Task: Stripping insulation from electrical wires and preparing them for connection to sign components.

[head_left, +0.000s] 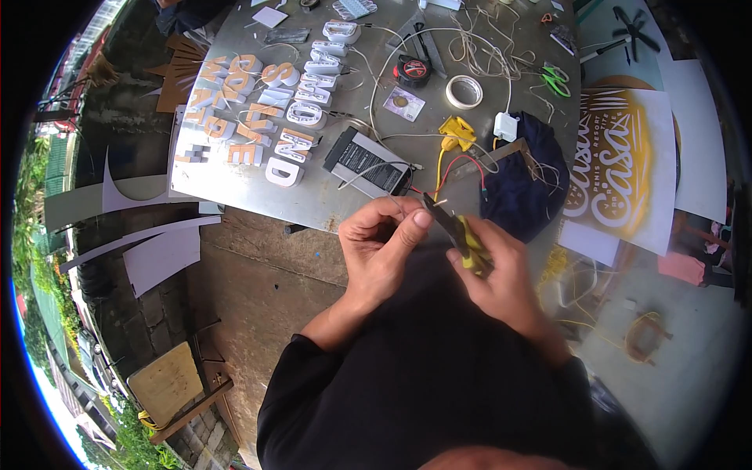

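In front of my body, at the near edge of the metal table, both hands work close together. My right hand is wrapped round pliers with yellow-green handles, their dark jaws angled up and left. My left hand is closed in a pinch, thumb against forefinger, on a thin wire beside the jaws. A short pale end sticks out past the jaws; whether they bite on it, I cannot tell. Just beyond lies a grey and black power supply box, with red and yellow leads near it.
Several white channel letters stand in rows on the table. Farther right are a tape measure, a tape roll, green-handled scissors, a yellow clamp-like tool, a white adapter, dark cloth and tangled cable.
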Demonstrator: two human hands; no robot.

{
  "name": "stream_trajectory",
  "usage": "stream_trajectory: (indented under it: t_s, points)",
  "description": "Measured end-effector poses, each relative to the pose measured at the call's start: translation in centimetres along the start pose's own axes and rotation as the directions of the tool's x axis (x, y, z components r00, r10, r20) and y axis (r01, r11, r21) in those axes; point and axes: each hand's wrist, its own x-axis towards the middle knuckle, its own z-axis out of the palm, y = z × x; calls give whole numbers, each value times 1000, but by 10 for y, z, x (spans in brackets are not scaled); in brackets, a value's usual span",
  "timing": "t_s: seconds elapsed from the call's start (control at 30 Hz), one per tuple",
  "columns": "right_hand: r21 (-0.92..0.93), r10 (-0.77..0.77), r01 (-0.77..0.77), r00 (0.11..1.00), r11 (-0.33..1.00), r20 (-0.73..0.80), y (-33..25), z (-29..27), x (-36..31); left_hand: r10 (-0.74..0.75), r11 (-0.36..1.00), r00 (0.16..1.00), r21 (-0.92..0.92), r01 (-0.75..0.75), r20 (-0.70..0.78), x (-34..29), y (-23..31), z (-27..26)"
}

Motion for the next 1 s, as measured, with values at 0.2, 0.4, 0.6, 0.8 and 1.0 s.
stream_trajectory:
  t_s: [0.2, 0.4, 0.6, 0.8, 1.0]
  points:
    - [-1, 3, -3, 1000, 1000, 7, -2, 0, 0, 16, 1000, 1000, 9, -16, 11, -1, -4, -4]
    - [7, -3, 3, 1000, 1000, -2, -1, 0, 0, -1, 1000, 999, -20, 0, -43, -2, 2, 4]
    - [2, 2, -2, 1000, 1000, 0, 0, 0, -1, 24, 1000, 1000, -11, -24, 5, -1, -2, -1]
    - [10, -6, 6, 1000, 1000, -10, 0, 0, -1, 15, 1000, 1000, 16, -15, 11, -2, 0, -1]
    - [6, -3, 3, 1000, 1000, 2, 1, 0, -1, 18, 1000, 1000, -3, -18, 7, -2, -1, -1]
